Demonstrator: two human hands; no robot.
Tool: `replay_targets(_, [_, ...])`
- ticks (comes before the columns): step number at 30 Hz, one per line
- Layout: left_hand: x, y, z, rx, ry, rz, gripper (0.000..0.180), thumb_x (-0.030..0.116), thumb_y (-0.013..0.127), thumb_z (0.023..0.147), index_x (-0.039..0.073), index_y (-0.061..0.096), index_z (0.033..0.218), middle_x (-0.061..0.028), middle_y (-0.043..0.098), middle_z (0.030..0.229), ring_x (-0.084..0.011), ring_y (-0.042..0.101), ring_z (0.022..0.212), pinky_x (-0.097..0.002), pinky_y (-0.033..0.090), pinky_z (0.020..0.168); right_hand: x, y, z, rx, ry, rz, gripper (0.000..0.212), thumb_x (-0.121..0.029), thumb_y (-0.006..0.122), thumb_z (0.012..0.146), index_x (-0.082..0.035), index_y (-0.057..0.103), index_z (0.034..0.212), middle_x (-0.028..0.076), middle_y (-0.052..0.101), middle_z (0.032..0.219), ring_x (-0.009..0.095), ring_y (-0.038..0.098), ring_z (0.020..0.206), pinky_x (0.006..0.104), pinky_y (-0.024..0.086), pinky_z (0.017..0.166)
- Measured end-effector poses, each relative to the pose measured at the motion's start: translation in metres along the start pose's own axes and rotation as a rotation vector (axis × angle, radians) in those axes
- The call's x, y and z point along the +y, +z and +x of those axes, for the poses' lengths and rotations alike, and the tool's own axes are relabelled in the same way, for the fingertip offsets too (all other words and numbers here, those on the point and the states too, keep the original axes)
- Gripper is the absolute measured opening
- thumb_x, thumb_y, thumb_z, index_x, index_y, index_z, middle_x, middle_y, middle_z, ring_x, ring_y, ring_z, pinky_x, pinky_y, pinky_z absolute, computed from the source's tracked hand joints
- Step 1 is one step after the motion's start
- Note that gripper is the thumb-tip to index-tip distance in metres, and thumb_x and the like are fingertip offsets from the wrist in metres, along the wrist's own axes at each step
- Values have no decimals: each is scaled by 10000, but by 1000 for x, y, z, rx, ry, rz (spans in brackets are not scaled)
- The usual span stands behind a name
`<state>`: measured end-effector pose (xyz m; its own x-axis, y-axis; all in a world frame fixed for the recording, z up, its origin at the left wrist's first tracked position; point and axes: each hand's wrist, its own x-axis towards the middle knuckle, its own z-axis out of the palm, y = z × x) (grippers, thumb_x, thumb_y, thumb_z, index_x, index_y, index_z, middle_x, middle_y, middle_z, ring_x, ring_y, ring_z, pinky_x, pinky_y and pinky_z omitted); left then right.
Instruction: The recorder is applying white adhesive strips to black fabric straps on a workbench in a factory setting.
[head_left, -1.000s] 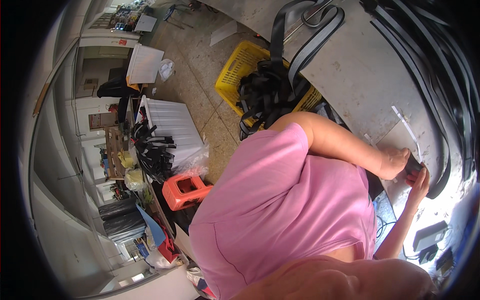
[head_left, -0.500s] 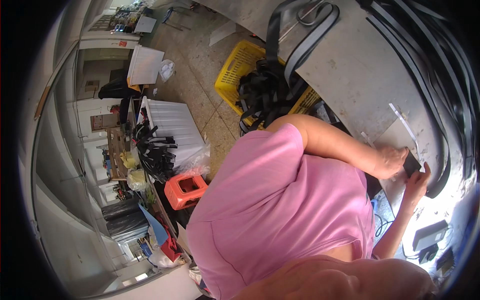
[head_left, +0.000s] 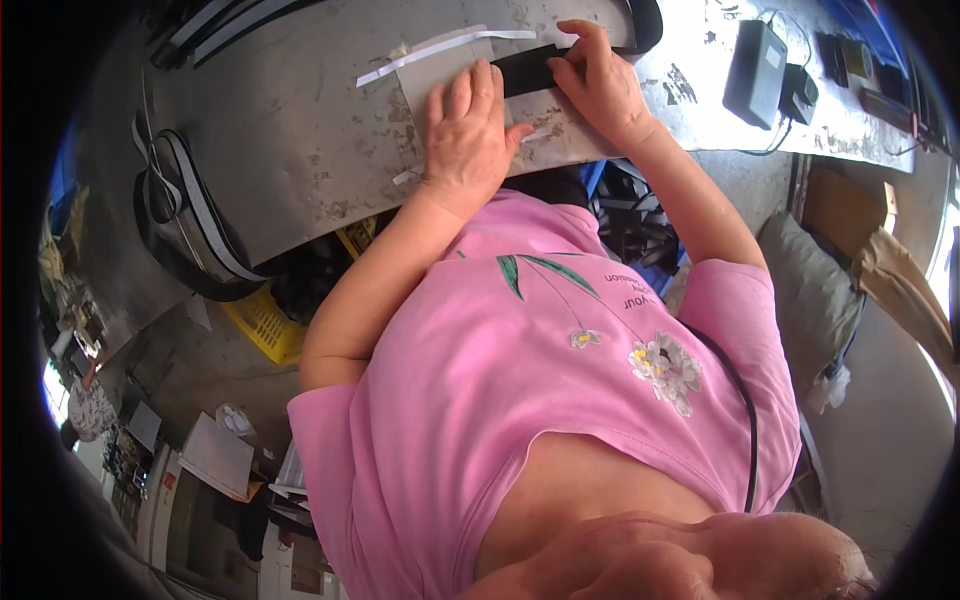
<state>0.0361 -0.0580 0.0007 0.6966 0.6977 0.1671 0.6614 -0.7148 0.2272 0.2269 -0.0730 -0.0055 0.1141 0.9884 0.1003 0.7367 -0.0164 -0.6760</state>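
A wide black strap (head_left: 525,72) lies across the metal worktable and runs to the right, where it curves away from me. My left hand (head_left: 465,135) rests flat, fingers stretched together, with its fingertips at the strap's left end. Beneath those fingers is a grey rectangular sheet (head_left: 415,85), partly covered by the hand. A thin white strip (head_left: 445,55) lies slantwise over the sheet's far part. My right hand (head_left: 600,85) is bent over the strap, with thumb and fingers pinching it; the fingertips' exact hold is partly hidden.
Grey-striped black straps (head_left: 205,215) hang over the table's near left edge, above a yellow crate (head_left: 265,325). More straps (head_left: 235,35) lie at the far left. A black power adapter (head_left: 755,75) with cables stands on the right. A cushion (head_left: 810,280) is at the lower right.
The view has swung round, bringing the table to the top. My left fingers have gone from pinching the strap to lying flat. My right hand stays at the strap.
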Motion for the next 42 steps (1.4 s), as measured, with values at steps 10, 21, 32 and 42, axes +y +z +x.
replay_targets(10, [-8, 1, -11, -68, -10, 61, 681, 461, 545, 813, 1, 426, 1302, -124, 374, 1372, -235, 343, 1238, -510, 237, 1012, -6, 4, 0, -29, 7, -16, 429, -115, 573, 764, -48, 408, 1155, 74, 585, 676, 283, 610, 630, 385, 486, 594])
replay_targets(21, [-13, 1, -10, -73, 18, 78, 662, 488, 535, 810, 64, 438, 1309, -91, 386, 1371, -217, 350, 1239, -553, 192, 1019, -10, 0, 7, -118, 76, -81, 420, -135, 553, 772, -49, 407, 1157, 109, 615, 703, 289, 627, 685, 394, 496, 629])
replay_targets(32, [-10, -4, -2, -126, 38, 78, 708, 448, 637, 726, 78, 442, 1297, -133, 406, 1333, -247, 372, 1222, -591, 222, 1008, -37, -3, 5, -79, -145, -563, 223, -143, 599, 756, -81, 548, 964, 115, 558, 894, 291, 568, 854, 411, 473, 722])
replay_targets(42, [-108, -41, 12, 117, 46, -201, 140, 69, 533, 746, 35, 609, 858, -134, 599, 995, -308, 565, 923, -410, 439, 821, -30, 26, -24, -289, -403, -486, 697, -465, 422, 879, -20, 268, 1393, 163, 268, 1447, 292, 205, 1364, 415, 135, 1119])
